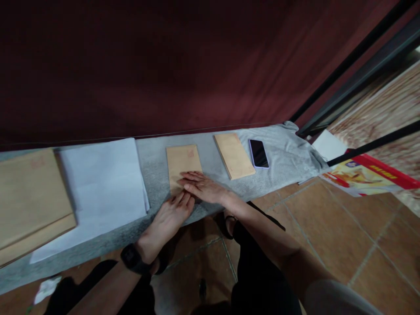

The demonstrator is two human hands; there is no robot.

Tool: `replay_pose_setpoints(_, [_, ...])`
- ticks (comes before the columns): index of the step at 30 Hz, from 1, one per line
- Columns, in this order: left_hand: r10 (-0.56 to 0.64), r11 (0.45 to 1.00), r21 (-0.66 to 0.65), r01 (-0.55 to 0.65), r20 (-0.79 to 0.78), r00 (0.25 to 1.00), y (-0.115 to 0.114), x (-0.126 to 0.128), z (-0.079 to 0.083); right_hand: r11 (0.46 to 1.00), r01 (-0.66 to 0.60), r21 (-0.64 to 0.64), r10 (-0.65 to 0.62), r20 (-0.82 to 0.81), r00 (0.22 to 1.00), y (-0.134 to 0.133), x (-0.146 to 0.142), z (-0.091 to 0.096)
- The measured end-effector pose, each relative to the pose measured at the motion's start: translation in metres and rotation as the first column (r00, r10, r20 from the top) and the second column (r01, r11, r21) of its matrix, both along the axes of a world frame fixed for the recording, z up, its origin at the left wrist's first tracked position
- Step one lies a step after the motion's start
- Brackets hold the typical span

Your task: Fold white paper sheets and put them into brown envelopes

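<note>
A brown paper envelope (183, 159) with a faint red stamp lies on the grey cloth in front of me. My right hand (205, 188) rests flat across its lower half, fingers stretched out to the left. At the near end of that envelope, my left hand (177, 211) presses down with its fingers laid on the paper, the tips close to the right hand's fingers. Parts of the envelope are hidden beneath both hands. A smartwatch (133, 258) is on my left wrist.
Another small stack of brown envelopes (233, 155) and a phone (259, 154) lie to the right. White paper sheets (105, 183) and large brown envelopes (29, 197) lie to the left. The grey cloth (285, 162) covers the narrow surface; a colourful box (367, 174) stands beyond its right end.
</note>
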State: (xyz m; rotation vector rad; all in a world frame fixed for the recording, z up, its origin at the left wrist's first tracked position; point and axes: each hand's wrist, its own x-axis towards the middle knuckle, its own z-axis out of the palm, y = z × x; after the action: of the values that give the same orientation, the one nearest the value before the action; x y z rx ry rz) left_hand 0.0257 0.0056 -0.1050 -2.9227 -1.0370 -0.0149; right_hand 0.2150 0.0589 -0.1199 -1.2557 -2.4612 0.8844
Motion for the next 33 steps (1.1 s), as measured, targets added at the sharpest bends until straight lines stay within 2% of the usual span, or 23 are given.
replay_pose_setpoints(7, [0.12,0.993,-0.042,-0.114,0.222,0.968,0.011,0.005,-0.011,0.98,0.024,0.196,-0.05,0.127,0.991,0.023,-0.005,-0.013])
replay_pose_setpoints(10, [0.211,0.976,-0.094,-0.194,0.234,0.949,0.017,0.01,-0.02,0.967,0.081,0.241,-0.123,0.162,0.979,0.032,-0.008,-0.015])
replay_pose_setpoints(14, [0.3,0.953,-0.095,-0.287,0.18,0.937,0.023,0.018,-0.027,0.95,0.173,0.262,-0.228,0.197,0.954,0.039,-0.014,-0.016])
replay_pose_setpoints(18, [0.389,0.92,-0.11,-0.376,0.145,0.91,0.03,0.026,-0.028,0.932,0.237,0.273,-0.298,0.211,0.931,0.041,-0.02,-0.014])
replay_pose_setpoints(27, [0.466,0.885,-0.091,-0.457,0.222,0.857,0.061,0.03,-0.032,0.895,0.353,0.272,-0.417,0.235,0.878,0.046,-0.028,-0.004])
replay_pose_setpoints(33, [0.587,0.809,-0.153,-0.568,0.261,0.766,0.086,0.039,-0.035,0.874,0.397,0.28,-0.469,0.27,0.841,0.049,-0.029,0.0])
